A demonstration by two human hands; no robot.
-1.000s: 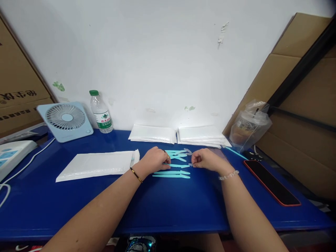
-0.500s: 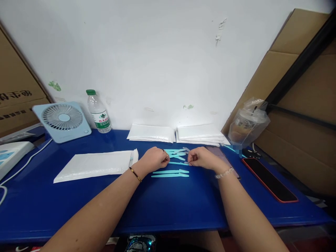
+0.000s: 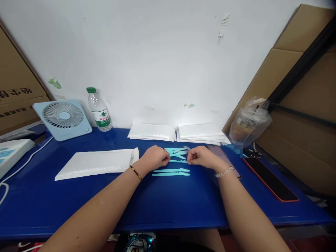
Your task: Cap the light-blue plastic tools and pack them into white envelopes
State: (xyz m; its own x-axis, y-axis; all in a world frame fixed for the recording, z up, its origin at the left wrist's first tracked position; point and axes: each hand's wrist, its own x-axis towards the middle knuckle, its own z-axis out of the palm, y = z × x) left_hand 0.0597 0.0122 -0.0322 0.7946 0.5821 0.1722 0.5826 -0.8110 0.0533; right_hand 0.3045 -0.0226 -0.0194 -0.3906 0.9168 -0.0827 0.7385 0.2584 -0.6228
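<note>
A slim turquoise eyebrow razor [image 3: 177,161] lies crosswise between my two hands. My left hand [image 3: 156,157] is closed in a pinch on its left end. At the other end, the fingertips of my right hand [image 3: 196,156] are pinched together over the tip, partly hiding it. Just beyond, several more turquoise razors [image 3: 176,150] lie in a loose, crossing pile, with a clear piece [image 3: 187,148] near their right ends. Nearer to me, two razors [image 3: 170,173] rest side by side on the blue table [image 3: 178,206].
A white padded envelope [image 3: 96,162] lies to the left, with stacked envelopes [image 3: 152,132] along the wall. A blue fan [image 3: 64,119] and a water bottle [image 3: 100,112] stand at back left. On the right are a phone [image 3: 271,180] and a bagged drink cup [image 3: 249,122].
My right fingertips have shifted slightly left, further over the razor's tip, where a clear piece showed before. My left hand keeps its pinch. The whole view has shifted slightly.
</note>
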